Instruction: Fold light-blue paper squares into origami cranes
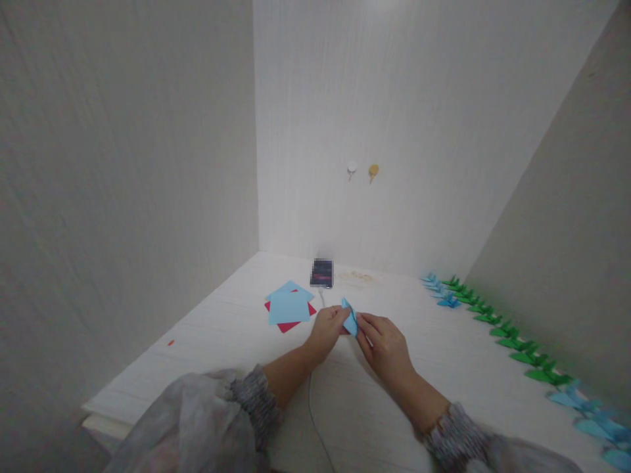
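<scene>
Paper point(350, 320), light blue and folded small, sits between the two hands over the middle of the worktop point(221, 335). The left hand point(324, 332) has its fingers closed on the paper's left side; the right hand point(388, 345) pinches its right edge, fingers nearly together. Left of them, flat blue sheets point(289, 309) and red sheets point(288, 327) overlap. Beyond the hands lies a phone point(322, 273), near a pale cable point(315, 419). Along the right wall point(566, 230), green birds point(523, 357) form a row, with blue birds point(449, 301) around both ends.
</scene>
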### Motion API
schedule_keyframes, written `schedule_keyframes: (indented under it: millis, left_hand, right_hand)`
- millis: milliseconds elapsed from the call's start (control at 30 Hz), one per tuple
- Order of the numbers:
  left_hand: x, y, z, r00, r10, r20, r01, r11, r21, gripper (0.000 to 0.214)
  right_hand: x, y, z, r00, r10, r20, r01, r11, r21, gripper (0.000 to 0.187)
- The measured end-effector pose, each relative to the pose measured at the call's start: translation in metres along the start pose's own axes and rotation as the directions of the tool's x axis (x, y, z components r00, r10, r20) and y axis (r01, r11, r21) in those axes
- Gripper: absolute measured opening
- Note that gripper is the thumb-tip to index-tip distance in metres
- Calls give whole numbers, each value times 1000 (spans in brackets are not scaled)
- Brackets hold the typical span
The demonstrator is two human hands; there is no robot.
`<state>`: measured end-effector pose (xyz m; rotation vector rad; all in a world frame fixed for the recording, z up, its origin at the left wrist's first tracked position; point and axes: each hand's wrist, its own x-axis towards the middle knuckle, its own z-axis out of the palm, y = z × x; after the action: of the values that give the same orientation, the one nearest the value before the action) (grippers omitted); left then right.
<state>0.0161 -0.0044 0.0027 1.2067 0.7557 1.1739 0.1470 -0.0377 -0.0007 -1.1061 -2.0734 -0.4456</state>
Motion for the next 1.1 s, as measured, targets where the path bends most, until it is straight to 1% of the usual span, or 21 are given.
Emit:
schedule_keyframes:
  millis: [133, 233, 300, 367, 467, 533, 600, 767, 833, 967, 1033, 1100]
  left_hand:
    - [-2, 2, -1, 997, 57, 45, -63, 987, 147, 31]
    - [-2, 4, -1, 997, 48, 58, -56, 985, 160, 30]
    - [-2, 3, 0, 998, 21, 57, -29, 991, 131, 29]
    - [-2, 1, 0, 995, -13, 95, 7, 998, 65, 29]
    - [0, -4, -1, 981, -43, 188, 46, 999, -14, 32]
    - [0, -6, -1, 976, -50, 212, 54, 998, -13, 36]
    - [0, -7, -1, 976, -50, 212, 50, 999, 8, 38]
    - [-3, -4, 0, 976, -40, 214, 25, 997, 72, 40]
    - [-4, -3, 0, 973, -31, 229, 1, 992, 129, 36]
    - [-5, -5, -4, 966, 0, 259, -63, 971, 232, 40]
    - [-4, -7, -5, 959, -5, 284, -62, 972, 226, 41]
    - [-3, -9, -6, 947, -30, 319, -35, 980, 197, 41]
  right_hand:
    - [1, -1, 0, 998, 68, -17, -67, 996, 55, 27]
    - [2, -3, -3, 993, 114, 1, -113, 983, 145, 30]
    - [3, -4, -6, 986, 165, 33, -168, 946, 278, 29]
    - [5, -4, -8, 965, 249, 80, -258, 856, 449, 29]
    - [6, -1, -7, 922, 350, 165, -368, 661, 654, 27]
    - [7, 1, -5, 899, 382, 212, -406, 549, 730, 23]
    - [7, 2, -2, 876, 413, 248, -438, 467, 768, 22]
    - [6, 3, 4, 802, 506, 317, -517, 323, 793, 22]
    - [6, 3, 6, 784, 518, 341, -529, 270, 804, 23]
    - [3, 5, 9, 770, 520, 371, -538, 214, 815, 28]
    - [2, 6, 9, 768, 504, 395, -544, 189, 817, 28]
    - [1, 6, 8, 770, 483, 417, -543, 153, 826, 26]
